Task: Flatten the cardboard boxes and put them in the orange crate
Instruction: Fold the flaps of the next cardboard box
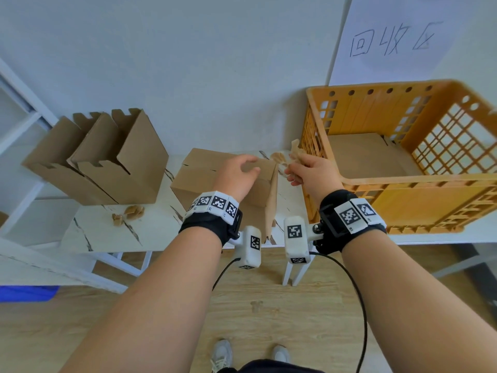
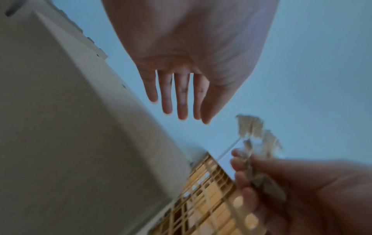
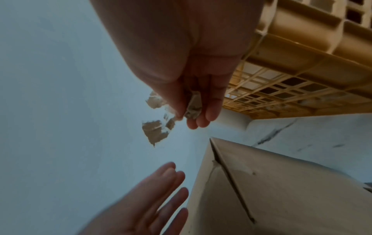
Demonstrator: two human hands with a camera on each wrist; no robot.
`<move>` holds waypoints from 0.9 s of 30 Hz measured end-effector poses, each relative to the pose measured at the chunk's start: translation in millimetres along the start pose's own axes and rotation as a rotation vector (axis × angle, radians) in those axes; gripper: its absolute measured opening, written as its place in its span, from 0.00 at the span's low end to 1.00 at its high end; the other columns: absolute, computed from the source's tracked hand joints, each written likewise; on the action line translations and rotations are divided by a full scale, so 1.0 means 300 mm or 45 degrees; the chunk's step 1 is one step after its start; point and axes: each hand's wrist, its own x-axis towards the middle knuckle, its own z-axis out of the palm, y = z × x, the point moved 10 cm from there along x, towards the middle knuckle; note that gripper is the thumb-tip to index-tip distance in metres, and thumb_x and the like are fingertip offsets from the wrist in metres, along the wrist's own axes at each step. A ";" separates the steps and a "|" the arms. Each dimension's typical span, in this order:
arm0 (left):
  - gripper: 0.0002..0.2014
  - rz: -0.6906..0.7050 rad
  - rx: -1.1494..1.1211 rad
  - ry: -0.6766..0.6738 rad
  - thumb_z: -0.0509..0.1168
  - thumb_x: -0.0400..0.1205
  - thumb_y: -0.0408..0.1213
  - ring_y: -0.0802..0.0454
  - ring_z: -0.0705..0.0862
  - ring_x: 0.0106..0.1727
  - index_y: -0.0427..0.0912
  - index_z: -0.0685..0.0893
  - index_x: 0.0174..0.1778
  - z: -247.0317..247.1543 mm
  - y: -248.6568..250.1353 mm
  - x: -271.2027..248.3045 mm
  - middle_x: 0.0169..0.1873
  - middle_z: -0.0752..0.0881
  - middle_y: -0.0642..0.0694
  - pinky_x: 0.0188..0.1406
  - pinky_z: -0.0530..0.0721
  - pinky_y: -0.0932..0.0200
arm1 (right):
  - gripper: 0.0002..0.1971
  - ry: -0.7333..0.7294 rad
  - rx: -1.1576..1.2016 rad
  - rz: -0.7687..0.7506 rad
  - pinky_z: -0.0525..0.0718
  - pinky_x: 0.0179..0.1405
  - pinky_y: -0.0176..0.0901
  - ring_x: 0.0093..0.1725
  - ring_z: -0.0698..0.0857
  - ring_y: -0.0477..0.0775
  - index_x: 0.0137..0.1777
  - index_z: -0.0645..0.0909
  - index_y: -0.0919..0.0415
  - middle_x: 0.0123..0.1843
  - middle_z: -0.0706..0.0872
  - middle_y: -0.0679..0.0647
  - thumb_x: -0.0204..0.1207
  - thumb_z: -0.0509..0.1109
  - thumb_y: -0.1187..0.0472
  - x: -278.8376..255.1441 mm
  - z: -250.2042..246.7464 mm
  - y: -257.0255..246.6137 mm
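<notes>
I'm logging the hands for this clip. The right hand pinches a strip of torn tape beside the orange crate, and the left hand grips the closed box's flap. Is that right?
Not quite. The left hand grips nothing: the left wrist view shows its fingers straight and clear of the closed box. The rest holds: the right hand pinches the torn tape beside the orange crate.

crate wall (image 1: pixel 312 146) beside right hand (image 1: pixel 313 175)

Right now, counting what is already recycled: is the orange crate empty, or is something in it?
Not empty. The orange crate already holds flat cardboard lying on its floor, seen through the open top in the head view.
</notes>
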 end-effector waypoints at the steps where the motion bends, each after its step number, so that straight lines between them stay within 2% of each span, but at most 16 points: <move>1: 0.14 -0.027 -0.094 0.004 0.67 0.81 0.37 0.59 0.81 0.60 0.51 0.84 0.62 -0.011 0.012 -0.004 0.58 0.85 0.54 0.65 0.76 0.62 | 0.08 0.008 -0.023 -0.036 0.86 0.48 0.44 0.39 0.84 0.51 0.56 0.82 0.59 0.43 0.87 0.58 0.82 0.64 0.67 0.001 0.003 -0.019; 3: 0.15 -0.063 -0.234 -0.033 0.69 0.78 0.35 0.62 0.83 0.50 0.53 0.85 0.59 -0.015 0.035 -0.016 0.49 0.87 0.54 0.51 0.78 0.67 | 0.14 0.037 -0.091 -0.080 0.88 0.44 0.43 0.39 0.86 0.51 0.65 0.75 0.56 0.43 0.89 0.56 0.82 0.64 0.66 0.010 0.012 -0.045; 4: 0.15 -0.065 -0.285 -0.048 0.69 0.77 0.34 0.61 0.84 0.48 0.52 0.86 0.59 -0.016 0.045 -0.021 0.47 0.87 0.53 0.48 0.79 0.68 | 0.13 0.057 -0.134 -0.091 0.88 0.43 0.44 0.39 0.88 0.52 0.65 0.74 0.57 0.43 0.89 0.55 0.81 0.65 0.66 0.014 0.020 -0.057; 7: 0.08 -0.038 -0.361 0.006 0.73 0.76 0.37 0.56 0.86 0.44 0.51 0.88 0.50 -0.050 0.065 -0.029 0.44 0.88 0.50 0.49 0.83 0.63 | 0.06 0.081 -0.305 -0.171 0.88 0.42 0.47 0.38 0.88 0.53 0.54 0.76 0.59 0.42 0.88 0.54 0.79 0.66 0.67 0.017 0.061 -0.103; 10: 0.04 -0.029 -0.376 0.094 0.73 0.77 0.36 0.61 0.85 0.37 0.46 0.88 0.45 -0.110 0.056 -0.036 0.39 0.89 0.51 0.42 0.82 0.67 | 0.02 0.058 -0.488 -0.280 0.89 0.40 0.46 0.37 0.88 0.52 0.47 0.83 0.56 0.42 0.89 0.53 0.76 0.71 0.61 0.009 0.115 -0.157; 12: 0.05 -0.051 -0.368 0.126 0.73 0.77 0.37 0.60 0.85 0.36 0.44 0.89 0.47 -0.150 0.034 -0.041 0.40 0.90 0.50 0.41 0.83 0.67 | 0.05 0.029 -0.562 -0.335 0.88 0.44 0.49 0.40 0.88 0.53 0.45 0.87 0.56 0.45 0.88 0.52 0.74 0.75 0.55 0.005 0.156 -0.186; 14: 0.06 -0.093 -0.392 0.142 0.72 0.77 0.36 0.57 0.86 0.36 0.42 0.89 0.48 -0.185 0.007 -0.055 0.40 0.90 0.48 0.43 0.86 0.63 | 0.08 -0.004 -0.646 -0.379 0.85 0.47 0.45 0.43 0.86 0.51 0.45 0.89 0.56 0.47 0.87 0.51 0.73 0.76 0.53 -0.002 0.208 -0.212; 16: 0.08 -0.135 -0.471 0.154 0.71 0.76 0.34 0.55 0.87 0.38 0.42 0.89 0.51 -0.225 -0.027 -0.069 0.41 0.91 0.46 0.44 0.87 0.61 | 0.08 -0.043 -0.730 -0.419 0.78 0.45 0.39 0.45 0.83 0.51 0.45 0.90 0.58 0.48 0.84 0.52 0.74 0.75 0.54 -0.012 0.274 -0.233; 19: 0.10 -0.172 -0.524 0.136 0.70 0.74 0.32 0.56 0.87 0.40 0.45 0.90 0.50 -0.298 -0.082 -0.097 0.43 0.91 0.47 0.44 0.87 0.65 | 0.05 -0.082 -0.828 -0.426 0.72 0.42 0.38 0.45 0.81 0.53 0.42 0.88 0.58 0.47 0.83 0.53 0.75 0.74 0.57 -0.024 0.385 -0.246; 21: 0.08 -0.171 -0.554 0.135 0.73 0.74 0.35 0.55 0.87 0.40 0.44 0.90 0.49 -0.356 -0.123 -0.114 0.42 0.91 0.46 0.46 0.87 0.63 | 0.04 -0.129 -0.792 -0.417 0.72 0.40 0.38 0.44 0.84 0.54 0.38 0.87 0.56 0.43 0.86 0.53 0.74 0.74 0.59 -0.027 0.471 -0.249; 23: 0.09 -0.172 -0.554 0.145 0.75 0.74 0.37 0.54 0.87 0.40 0.42 0.89 0.49 -0.418 -0.174 -0.122 0.42 0.90 0.45 0.46 0.88 0.62 | 0.07 -0.172 -0.751 -0.411 0.76 0.39 0.40 0.43 0.86 0.55 0.34 0.84 0.54 0.38 0.86 0.51 0.73 0.74 0.62 -0.031 0.562 -0.260; 25: 0.10 -0.186 -0.536 0.165 0.75 0.74 0.32 0.52 0.85 0.36 0.38 0.88 0.50 -0.481 -0.239 -0.120 0.40 0.90 0.42 0.45 0.86 0.61 | 0.06 -0.202 -0.731 -0.415 0.79 0.40 0.39 0.43 0.86 0.53 0.35 0.84 0.53 0.37 0.86 0.50 0.72 0.74 0.63 -0.033 0.651 -0.275; 27: 0.09 -0.199 -0.515 0.185 0.73 0.74 0.26 0.51 0.83 0.33 0.34 0.87 0.49 -0.560 -0.321 -0.113 0.38 0.89 0.39 0.39 0.84 0.63 | 0.03 -0.214 -0.732 -0.424 0.75 0.33 0.33 0.40 0.83 0.49 0.40 0.84 0.55 0.38 0.85 0.49 0.71 0.76 0.60 -0.031 0.755 -0.288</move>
